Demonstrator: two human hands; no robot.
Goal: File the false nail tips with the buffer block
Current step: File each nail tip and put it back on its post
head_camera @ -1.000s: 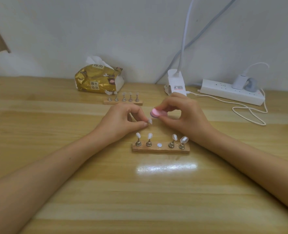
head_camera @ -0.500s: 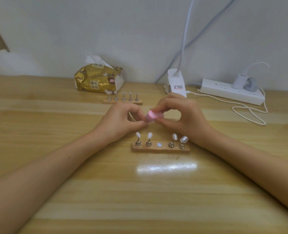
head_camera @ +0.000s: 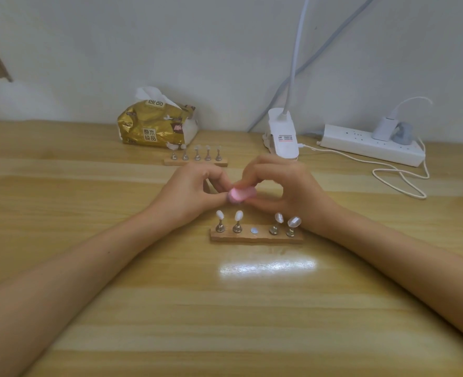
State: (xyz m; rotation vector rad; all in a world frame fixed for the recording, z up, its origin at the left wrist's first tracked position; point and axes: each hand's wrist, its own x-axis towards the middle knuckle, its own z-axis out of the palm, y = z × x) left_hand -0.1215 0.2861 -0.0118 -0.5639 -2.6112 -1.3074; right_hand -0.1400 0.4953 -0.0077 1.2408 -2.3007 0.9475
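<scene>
Over table [head_camera: 225,308], right hand [head_camera: 293,191] pinches buffer block [head_camera: 240,195] against left hand [head_camera: 187,194].

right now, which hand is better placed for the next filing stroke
Right. The right hand grips the pink buffer block, held against the pinched fingertips of the left hand; the left probably steadies a false nail tip, hidden behind it.

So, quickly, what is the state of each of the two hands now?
Left hand: closed in a pinch; what it holds is hidden, cannot be told.
Right hand: closed, holding the small pink rounded buffer block.
</scene>
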